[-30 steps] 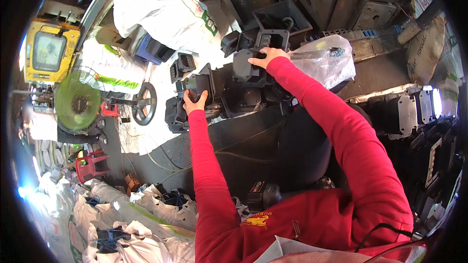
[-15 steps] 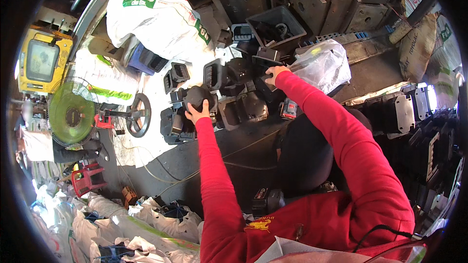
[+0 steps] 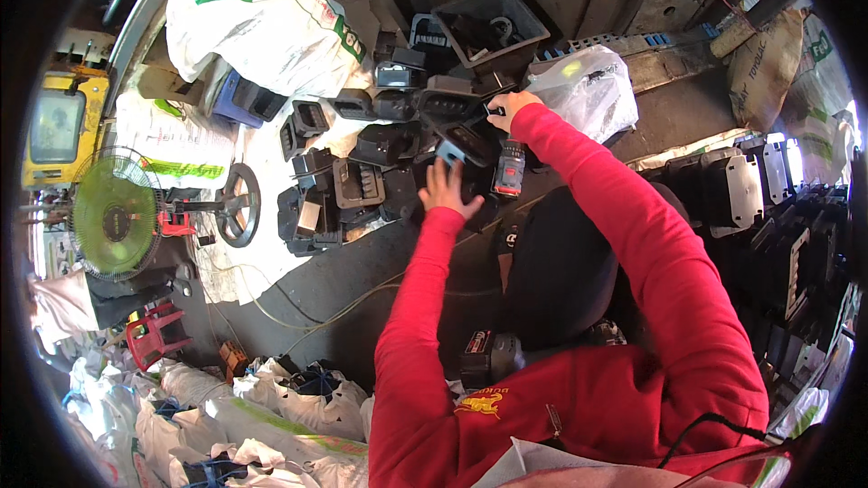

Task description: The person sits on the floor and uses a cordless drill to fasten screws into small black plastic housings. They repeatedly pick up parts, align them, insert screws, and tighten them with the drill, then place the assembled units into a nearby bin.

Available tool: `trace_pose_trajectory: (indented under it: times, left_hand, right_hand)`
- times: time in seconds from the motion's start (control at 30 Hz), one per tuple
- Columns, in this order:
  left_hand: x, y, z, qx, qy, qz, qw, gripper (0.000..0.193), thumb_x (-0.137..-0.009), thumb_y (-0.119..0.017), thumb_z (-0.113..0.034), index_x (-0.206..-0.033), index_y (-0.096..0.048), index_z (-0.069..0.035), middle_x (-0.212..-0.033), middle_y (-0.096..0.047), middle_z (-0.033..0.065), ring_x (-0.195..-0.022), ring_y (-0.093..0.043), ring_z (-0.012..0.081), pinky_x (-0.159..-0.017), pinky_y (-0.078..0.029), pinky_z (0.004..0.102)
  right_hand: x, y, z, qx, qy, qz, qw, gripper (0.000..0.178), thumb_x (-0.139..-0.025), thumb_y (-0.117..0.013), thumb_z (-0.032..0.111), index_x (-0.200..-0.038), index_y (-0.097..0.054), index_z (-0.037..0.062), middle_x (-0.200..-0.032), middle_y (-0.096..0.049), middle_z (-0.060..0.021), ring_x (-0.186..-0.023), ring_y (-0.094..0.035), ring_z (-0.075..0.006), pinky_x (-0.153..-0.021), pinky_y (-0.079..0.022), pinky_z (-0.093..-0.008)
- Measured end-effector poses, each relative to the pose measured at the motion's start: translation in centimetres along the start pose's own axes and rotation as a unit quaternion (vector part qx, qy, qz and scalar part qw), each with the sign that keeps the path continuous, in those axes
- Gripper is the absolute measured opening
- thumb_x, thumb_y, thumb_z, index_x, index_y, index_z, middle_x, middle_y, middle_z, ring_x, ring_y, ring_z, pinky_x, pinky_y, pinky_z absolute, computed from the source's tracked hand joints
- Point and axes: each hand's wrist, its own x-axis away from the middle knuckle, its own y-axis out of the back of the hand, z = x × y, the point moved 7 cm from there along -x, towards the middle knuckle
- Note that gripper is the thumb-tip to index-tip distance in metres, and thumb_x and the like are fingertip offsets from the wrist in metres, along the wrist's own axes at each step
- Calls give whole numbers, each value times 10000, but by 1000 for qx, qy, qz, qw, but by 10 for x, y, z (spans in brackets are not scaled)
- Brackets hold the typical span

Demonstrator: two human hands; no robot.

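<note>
My left hand [image 3: 443,188] is spread wide over the black housings [image 3: 359,183], no grip visible. My right hand [image 3: 513,108] is half curled at a dark part's edge; can't tell if it grips. Housings crowd between both hands and leftward onto the white sheet [image 3: 271,251]. Power tool [image 3: 509,170] sits just below right hand, tight. Dark floor [image 3: 357,271] runs along pile's near edge, cables crossing. Grey bin [image 3: 508,51] beyond holds a dark curved piece; plastic bag [image 3: 592,95] beside, contents unclear.
</note>
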Motion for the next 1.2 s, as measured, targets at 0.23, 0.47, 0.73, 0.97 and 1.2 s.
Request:
trace_pose_trajectory:
  times: [0.23,0.47,0.73,0.97,1.2]
  left_hand:
    - [20,-58,-22,-148,45,101,983,975,-670,-813,-459,-1491,-323,-268,-1587,3,238,-1470,-22,435,-1052,-265,637]
    - [3,-27,-3,36,48,-210,976,670,-636,-843,-259,-1206,-498,-180,-1458,-343,142,-1384,-299,385,-909,-366,575]
    - [-87,-45,35,-118,38,109,986,321,-819,-657,-352,-1081,-661,-166,-1085,-673,128,-997,-655,317,-812,-495,522]
    - [-80,-11,46,-56,17,147,987,533,-776,-647,-553,-1103,-670,-133,-1108,-690,125,-1101,-619,306,-997,-355,583]
    - [-17,-81,31,-120,77,154,978,809,-758,-670,-422,-1459,-353,-170,-1039,-702,133,-980,-656,277,-927,-323,534]
  right_hand:
    - [60,62,13,-101,67,-104,987,319,-851,-658,383,-1077,-702,162,-934,-709,-153,-868,-679,-340,-796,-537,-425]
    - [220,145,-20,-115,58,-175,976,248,-825,-722,145,-1064,-706,80,-801,-682,-96,-533,-566,-188,-517,-456,-303]
    - [354,152,-58,-64,1,-289,955,220,-796,-669,-15,-1005,-708,44,-749,-667,-52,-565,-569,-156,-1043,-426,-436]
    - [361,144,-77,-23,-83,-310,947,161,-825,-658,5,-968,-717,52,-688,-623,-16,-562,-532,-143,-999,-437,-406]
    - [359,145,-77,-27,-49,-321,946,187,-819,-627,-8,-977,-714,38,-666,-587,-4,-539,-457,-102,-1012,-434,-402]
